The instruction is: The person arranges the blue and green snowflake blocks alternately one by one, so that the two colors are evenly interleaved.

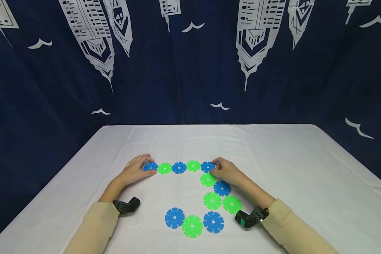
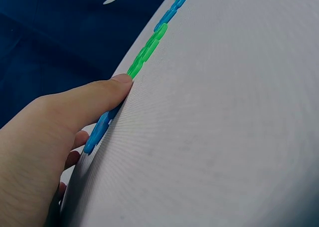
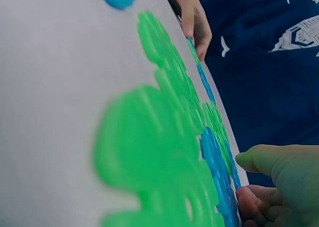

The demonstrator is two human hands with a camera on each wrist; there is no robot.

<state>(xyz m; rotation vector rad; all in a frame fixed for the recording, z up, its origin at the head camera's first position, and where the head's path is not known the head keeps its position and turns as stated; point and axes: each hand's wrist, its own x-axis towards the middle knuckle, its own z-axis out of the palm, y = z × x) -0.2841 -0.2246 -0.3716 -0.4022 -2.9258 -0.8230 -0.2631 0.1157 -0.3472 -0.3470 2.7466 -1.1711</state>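
Flat, notched plastic discs, shaped like flowers, lie on the white tabletop. In the head view, my left hand grips the blue disc at the left end of the far row, thumb on the near edge and fingers behind. A green disc, a blue disc and another green disc continue that row. At its right end, my right hand pinches the last blue disc by its right side. The left thumb partly hides the left blue disc in the left wrist view.
Below the right hand, a green disc, a blue disc and two more green discs run toward the front. Nearer, a green disc lies between two blue ones. A dark blue printed curtain hangs behind the table.
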